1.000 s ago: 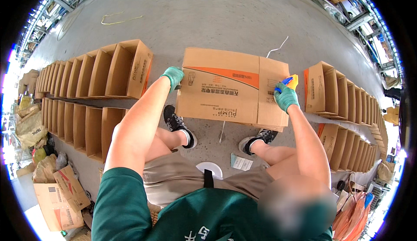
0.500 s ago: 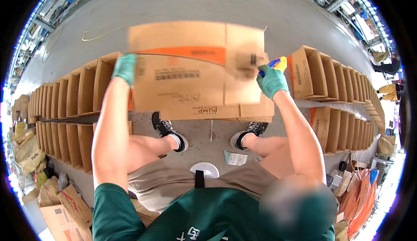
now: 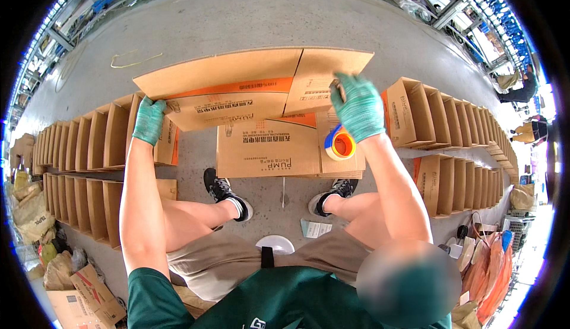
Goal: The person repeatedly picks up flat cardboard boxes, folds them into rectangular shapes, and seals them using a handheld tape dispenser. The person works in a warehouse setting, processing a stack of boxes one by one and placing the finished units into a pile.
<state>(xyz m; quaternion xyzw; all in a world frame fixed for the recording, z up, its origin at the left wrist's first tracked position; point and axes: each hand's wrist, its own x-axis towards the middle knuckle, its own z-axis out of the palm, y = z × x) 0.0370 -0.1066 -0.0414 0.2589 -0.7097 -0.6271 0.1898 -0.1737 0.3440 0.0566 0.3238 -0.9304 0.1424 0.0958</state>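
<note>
A part-folded brown cardboard box (image 3: 228, 105) with an orange band is held up in front of me, its long panels tilted and spread apart. My left hand (image 3: 149, 120), in a green glove, grips its left end. At the right end my right hand (image 3: 358, 106), also gloved, has its curled fingers against the board; its fingertips are slightly smeared. Just below that wrist, a blue-and-orange tape roll (image 3: 341, 144) rests on a stack of flat cardboard boxes (image 3: 267, 148). The held box hides the back of the stack.
Rows of opened boxes stand on the left (image 3: 116, 133) and right (image 3: 423, 115), with shorter rows nearer me. Paper slips (image 3: 315, 229) and a white round object (image 3: 275, 244) are between my legs. Bags and cartons crowd the lower left. Shelving (image 3: 454, 11) lines the far right.
My right hand has let go of the tape roll, which now rests on the stack. The box has tipped from facing me flat to tilted, with its panels parting. My left hand has moved slightly left and lower.
</note>
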